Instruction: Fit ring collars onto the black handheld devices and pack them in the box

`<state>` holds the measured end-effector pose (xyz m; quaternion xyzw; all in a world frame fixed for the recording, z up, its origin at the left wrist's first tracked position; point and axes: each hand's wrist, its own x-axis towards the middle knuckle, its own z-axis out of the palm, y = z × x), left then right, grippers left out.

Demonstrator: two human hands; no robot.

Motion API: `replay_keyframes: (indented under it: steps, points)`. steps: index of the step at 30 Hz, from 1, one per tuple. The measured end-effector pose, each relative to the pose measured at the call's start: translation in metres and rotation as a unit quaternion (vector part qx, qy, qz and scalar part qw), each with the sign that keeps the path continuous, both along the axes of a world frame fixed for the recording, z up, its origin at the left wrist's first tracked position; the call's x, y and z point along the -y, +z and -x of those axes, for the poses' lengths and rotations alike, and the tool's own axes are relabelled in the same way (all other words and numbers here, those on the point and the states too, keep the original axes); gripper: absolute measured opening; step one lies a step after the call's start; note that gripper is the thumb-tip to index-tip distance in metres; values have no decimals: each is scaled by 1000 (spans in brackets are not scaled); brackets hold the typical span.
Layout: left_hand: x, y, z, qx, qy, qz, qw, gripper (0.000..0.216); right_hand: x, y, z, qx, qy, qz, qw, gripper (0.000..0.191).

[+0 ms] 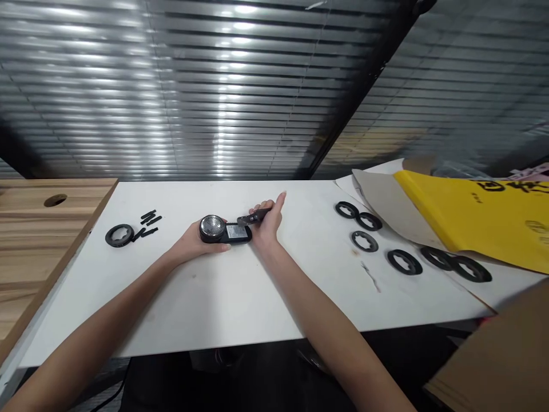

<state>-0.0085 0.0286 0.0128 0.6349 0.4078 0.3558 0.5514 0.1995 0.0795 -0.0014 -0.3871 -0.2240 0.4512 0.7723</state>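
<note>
A black hand-held device [229, 231] with a round silver mesh head [212, 226] lies on the white table [240, 297] near its middle. My left hand [193, 241] is wrapped round the device's head end. My right hand [266, 223] pinches a small dark part [254, 217] at the device's other end, with one finger stretched up. A black ring [119, 235] and several short black strips [149, 224] lie to the left of my left hand.
Several black rings [405, 261] lie in a loose row on the right of the table. A yellow sheet [480, 214] and grey cardboard [386, 197] sit at the far right. A wooden desk [34, 229] adjoins on the left. Blinds fill the background.
</note>
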Motion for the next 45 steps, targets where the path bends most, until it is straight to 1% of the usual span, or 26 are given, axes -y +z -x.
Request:
replay_keyframes:
  steps: [3, 6, 9, 11, 14, 18, 20, 25, 28, 32, 40, 43, 45]
  points:
    - [0, 3, 0, 20, 13, 8, 1000, 73, 4, 4, 9, 38, 45, -5, 998, 78]
    - [-2, 3, 0, 55, 32, 14, 998, 70, 9, 8, 16, 63, 81, -19, 995, 74]
    - [-5, -2, 1, 94, 35, 41, 994, 64, 16, 11, 21, 133, 127, -39, 982, 64]
    - [-7, -6, 2, 114, 31, 49, 992, 61, 21, 12, 23, 183, 143, -53, 971, 59]
    - [-9, -9, 1, 139, 34, 46, 989, 68, 24, 13, 23, 214, 125, -65, 967, 54]
    - [-10, -10, -1, 168, 34, 54, 984, 84, 26, 14, 23, 265, 59, -62, 960, 46]
    - [-11, -12, -1, 170, 32, 56, 983, 89, 27, 13, 23, 281, 54, -65, 956, 45]
    - [-15, -21, 0, 166, 20, 52, 985, 97, 28, 13, 23, 308, 103, -71, 943, 44]
    - [-17, -21, 1, 166, 9, 56, 985, 100, 29, 13, 23, 325, 117, -79, 935, 42]
    - [-19, -19, 1, 180, 14, 79, 980, 99, 31, 13, 23, 343, 128, -83, 927, 41]
    - [-16, -13, 0, 177, 29, 85, 980, 94, 32, 16, 20, 379, 146, -111, 907, 38]
    - [-15, -9, -1, 185, 45, 97, 977, 90, 31, 18, 16, 398, 172, -120, 893, 29]
    - [-15, -7, -1, 192, 61, 115, 973, 86, 30, 18, 13, 407, 210, -122, 881, 25]
